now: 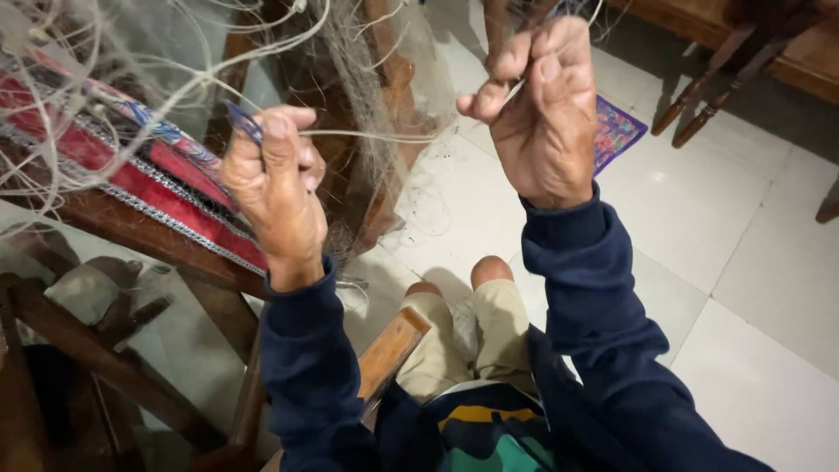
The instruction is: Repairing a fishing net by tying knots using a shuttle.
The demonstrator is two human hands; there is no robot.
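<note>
I have one view only, from the camera worn on the head, so no second view overlaps with it. It looks steeply down and slightly forward, from very close. The left hand (278, 188) sits at centre left and the right hand (542, 114) at upper centre, both large in frame. The knees (459, 280) fall below centre, with white floor tiles (752, 262) filling the right side.
</note>
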